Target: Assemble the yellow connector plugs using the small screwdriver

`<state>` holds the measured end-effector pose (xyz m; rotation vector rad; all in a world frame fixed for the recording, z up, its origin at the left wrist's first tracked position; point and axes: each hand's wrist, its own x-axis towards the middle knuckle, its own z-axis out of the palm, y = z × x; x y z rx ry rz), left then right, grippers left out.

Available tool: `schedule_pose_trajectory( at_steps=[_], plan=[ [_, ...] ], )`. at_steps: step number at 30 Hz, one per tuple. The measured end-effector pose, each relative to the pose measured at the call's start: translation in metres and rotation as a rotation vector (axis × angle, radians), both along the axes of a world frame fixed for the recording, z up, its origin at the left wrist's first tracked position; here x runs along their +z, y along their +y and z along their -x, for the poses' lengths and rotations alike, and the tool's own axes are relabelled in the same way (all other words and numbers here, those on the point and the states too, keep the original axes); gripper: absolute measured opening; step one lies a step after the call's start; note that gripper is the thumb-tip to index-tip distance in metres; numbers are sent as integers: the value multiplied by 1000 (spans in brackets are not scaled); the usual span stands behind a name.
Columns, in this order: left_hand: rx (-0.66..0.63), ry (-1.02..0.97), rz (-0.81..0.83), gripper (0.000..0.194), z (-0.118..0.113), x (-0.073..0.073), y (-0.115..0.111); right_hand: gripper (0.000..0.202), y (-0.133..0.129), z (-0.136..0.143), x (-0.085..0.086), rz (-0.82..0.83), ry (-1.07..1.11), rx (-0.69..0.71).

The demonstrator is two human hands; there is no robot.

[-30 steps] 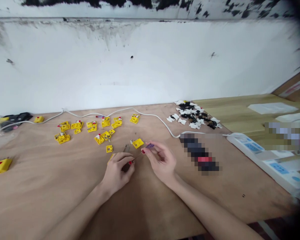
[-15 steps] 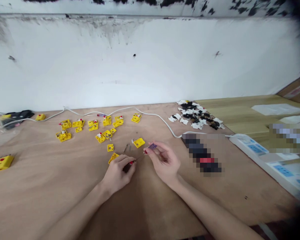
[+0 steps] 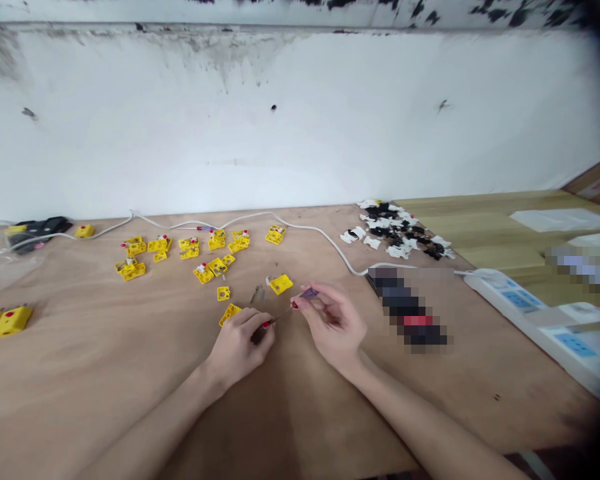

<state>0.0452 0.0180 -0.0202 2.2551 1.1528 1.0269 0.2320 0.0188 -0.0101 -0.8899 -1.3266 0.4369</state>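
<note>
The screwdriver (image 3: 309, 293) is above the tabletop (image 3: 105, 373), between the two hands, its purple and red handle up to the right and its thin shaft slanting down to the left. The right hand (image 3: 337, 327) pinches the handle between thumb and fingers. The left hand (image 3: 237, 347) is curled around a small part with a red end (image 3: 267, 325), which meets the shaft's tip; the rest of the part is hidden in the fingers. Compared with a second ago, the grips look the same, but slightly more of the shaft shows between the hands.

Just beyond the left hand lies an open yellow housing (image 3: 229, 313), less covered by the fingers than it was then. Near it are a small yellow plate (image 3: 223, 293), thin metal pieces (image 3: 257, 293) and a yellow cover (image 3: 281, 284). Farther back, open yellow housings with red and white parts (image 3: 189, 248) lie scattered, a second screwdriver (image 3: 206, 229) behind them. A white cable (image 3: 325, 232) runs past to a power strip (image 3: 520, 297) on the right, with a heap of black and white pieces (image 3: 387, 227) beyond it. The whole scene sits slightly farther right in view.
</note>
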Motion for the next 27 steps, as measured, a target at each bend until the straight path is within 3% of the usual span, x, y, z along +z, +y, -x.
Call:
schedule_pose_trajectory(
  at_steps=[15, 27],
  plan=[
    [-10, 2, -39, 14, 0, 0, 0, 28, 1, 1, 5, -30, -4, -39],
    [-16, 12, -39, 14, 0, -1, 0, 39, 0, 1, 7, -63, -40, 1]
  ],
)
